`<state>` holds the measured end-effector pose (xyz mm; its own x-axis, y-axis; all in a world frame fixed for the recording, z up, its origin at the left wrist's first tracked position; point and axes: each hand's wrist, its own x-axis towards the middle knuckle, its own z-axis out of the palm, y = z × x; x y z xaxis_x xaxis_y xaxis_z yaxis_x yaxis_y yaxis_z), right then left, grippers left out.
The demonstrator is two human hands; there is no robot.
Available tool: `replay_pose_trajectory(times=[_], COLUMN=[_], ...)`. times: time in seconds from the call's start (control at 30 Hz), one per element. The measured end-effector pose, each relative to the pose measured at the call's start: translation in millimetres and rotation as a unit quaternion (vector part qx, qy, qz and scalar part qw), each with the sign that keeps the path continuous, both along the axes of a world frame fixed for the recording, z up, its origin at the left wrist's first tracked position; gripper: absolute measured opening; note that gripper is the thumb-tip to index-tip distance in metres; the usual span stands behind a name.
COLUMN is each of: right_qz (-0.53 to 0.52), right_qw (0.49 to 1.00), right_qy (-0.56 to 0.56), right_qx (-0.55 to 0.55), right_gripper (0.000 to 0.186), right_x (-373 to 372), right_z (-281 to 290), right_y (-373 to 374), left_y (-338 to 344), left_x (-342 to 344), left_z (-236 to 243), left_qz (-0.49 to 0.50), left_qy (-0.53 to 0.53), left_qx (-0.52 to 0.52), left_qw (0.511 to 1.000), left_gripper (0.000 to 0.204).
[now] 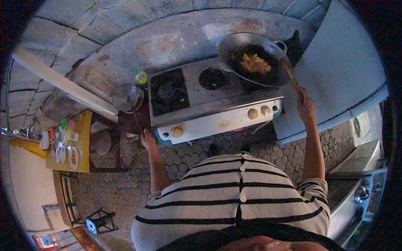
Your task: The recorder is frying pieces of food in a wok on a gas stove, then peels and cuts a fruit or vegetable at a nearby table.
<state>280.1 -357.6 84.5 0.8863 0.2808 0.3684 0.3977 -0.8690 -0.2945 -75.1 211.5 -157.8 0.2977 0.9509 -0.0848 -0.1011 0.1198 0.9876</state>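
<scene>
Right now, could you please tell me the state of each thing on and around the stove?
Wok: on the stove's right side, holding orange-brown food.
Wooden spatula: tip in the wok, gripped by the right hand.
Left burner: bare, no pot, no flame visible.
Middle burner: bare, no flame visible.
Left hand: at the stove's front left corner; grip unclear.
Green-capped bottle: upright, capped.

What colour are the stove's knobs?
The stove knobs look pale tan or cream, seen in the head view.

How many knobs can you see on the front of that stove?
3. One knob sits at the left end of the stove's pale front panel; two more sit side by side near its right end. None looks hidden.
</scene>
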Motion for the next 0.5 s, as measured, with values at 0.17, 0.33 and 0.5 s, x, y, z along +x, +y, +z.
replay_pose_trajectory(times=[0.17, 0.33, 0.5], right_qz=[0.052, 0.055, 0.021], right_qw=[0.992, 0.949, 0.857], right_qy=[-0.105, 0.174, 0.338], right_qx=[0.048, 0.258, 0.388], right_gripper=[0.037, 0.040, 0.044], right_x=[27, 31, 63], right_z=[-20, 0, -9], right_y=[-36, -26, -59], left_y=[-50, -67, -121], left_x=[34, 26, 58], left_z=[45, 41, 92], left_qz=[0.070, 0.079, 0.126], left_qy=[-0.016, -0.108, -0.056], left_qx=[-0.058, -0.037, -0.030], left_qw=[0.996, 0.990, 0.990], left_gripper=[0.059, 0.043, 0.029])
